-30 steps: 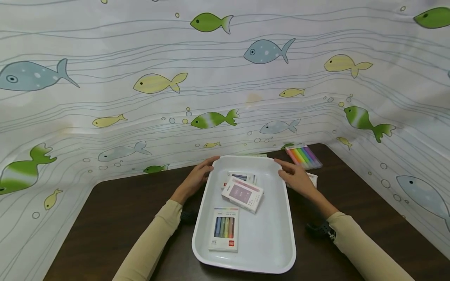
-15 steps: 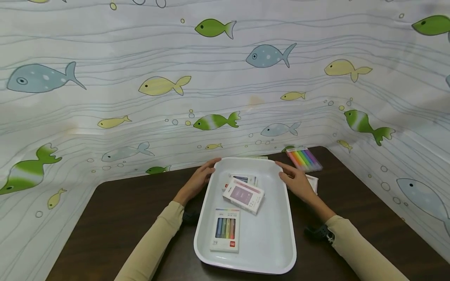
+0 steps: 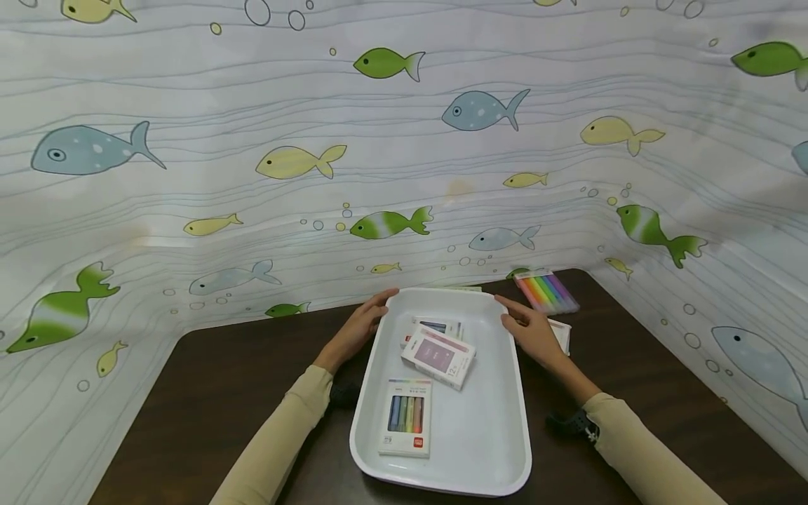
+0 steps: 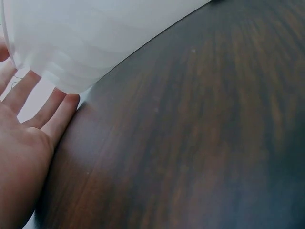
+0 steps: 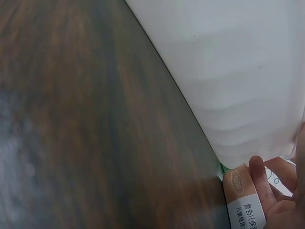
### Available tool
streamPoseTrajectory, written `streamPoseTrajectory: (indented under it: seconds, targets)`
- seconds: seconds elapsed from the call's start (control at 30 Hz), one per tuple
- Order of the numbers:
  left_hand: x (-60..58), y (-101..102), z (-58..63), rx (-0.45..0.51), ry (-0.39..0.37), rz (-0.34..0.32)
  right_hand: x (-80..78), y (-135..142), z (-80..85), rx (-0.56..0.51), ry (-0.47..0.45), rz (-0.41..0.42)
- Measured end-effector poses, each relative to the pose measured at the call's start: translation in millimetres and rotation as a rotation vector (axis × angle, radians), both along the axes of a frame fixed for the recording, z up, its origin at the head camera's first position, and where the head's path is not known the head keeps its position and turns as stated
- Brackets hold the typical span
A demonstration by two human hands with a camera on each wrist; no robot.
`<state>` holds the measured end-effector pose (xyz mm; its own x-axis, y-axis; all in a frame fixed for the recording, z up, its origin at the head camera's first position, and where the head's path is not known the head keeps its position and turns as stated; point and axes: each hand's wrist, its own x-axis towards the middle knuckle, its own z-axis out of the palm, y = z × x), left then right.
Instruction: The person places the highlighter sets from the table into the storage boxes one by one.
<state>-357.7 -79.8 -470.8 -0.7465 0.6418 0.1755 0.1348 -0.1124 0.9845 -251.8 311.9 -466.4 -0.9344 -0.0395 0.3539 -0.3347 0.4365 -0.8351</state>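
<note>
A white rectangular tray [image 3: 476, 449] lies on the dark table. My left hand [image 3: 356, 330] holds its far left corner, thumb by the rim and fingers along the outer wall. At the far right corner my right hand [image 3: 533, 333] holds it in a like way. Inside are a white box with a window showing coloured sticks [image 3: 405, 419], a white and mauve box marked 12 [image 3: 438, 356], and another windowed box [image 3: 456, 327] partly covered by it. In the right wrist view, a brown and white box [image 5: 243, 202] stands close against the right hand's fingers.
A clear pack of rainbow-coloured pens [image 3: 546, 292] lies at the back right, beyond a white box [image 3: 562, 335] partly behind the right hand. Something pale green [image 3: 463, 288] shows behind the tray's far rim. A fish-patterned sheet [image 3: 303, 245] surrounds the table [image 3: 233, 414].
The head view has tilted up a little, so the scene sits slightly lower. Both hands keep their places at the tray's far corners, and the boxes inside lie as before.
</note>
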Motion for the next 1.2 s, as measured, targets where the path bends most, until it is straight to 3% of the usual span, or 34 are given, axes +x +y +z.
streamPoseTrajectory:
  seconds: [0.23, 0.47, 0.57, 0.73, 0.87, 1.0, 1.2]
  targets:
    - [3.6, -6.9, -4.8, -0.009, 0.008, 0.035, -4.7, -7.6, 0.4, 0.007, -0.023, 0.017]
    - [9.5, 3.5, -3.7, -0.003, 0.009, 0.052, 1.9, 4.5, 26.5, 0.024, -0.104, 0.081]
    - [12.4, 9.2, -5.5, -0.002, 0.004, 0.041, -2.4, 17.5, 33.7, 0.071, -0.129, 0.123]
    - [16.3, 11.6, -9.2, 0.002, 0.007, 0.026, -25.9, 27.0, 60.9, 0.218, -0.066, 0.225]
    - [19.9, 10.8, -9.2, -0.005, 0.009, 0.032, -48.0, 28.3, 78.0, 0.337, -0.1, 0.273]
    - [20.3, 11.7, -5.1, -0.015, 0.027, 0.029, -67.7, 33.7, 82.1, 0.434, -0.141, 0.344]
    - [18.8, 13.1, 0.6, -0.022, 0.035, 0.017, -90.8, 39.3, 79.9, 0.639, -0.127, 0.414]
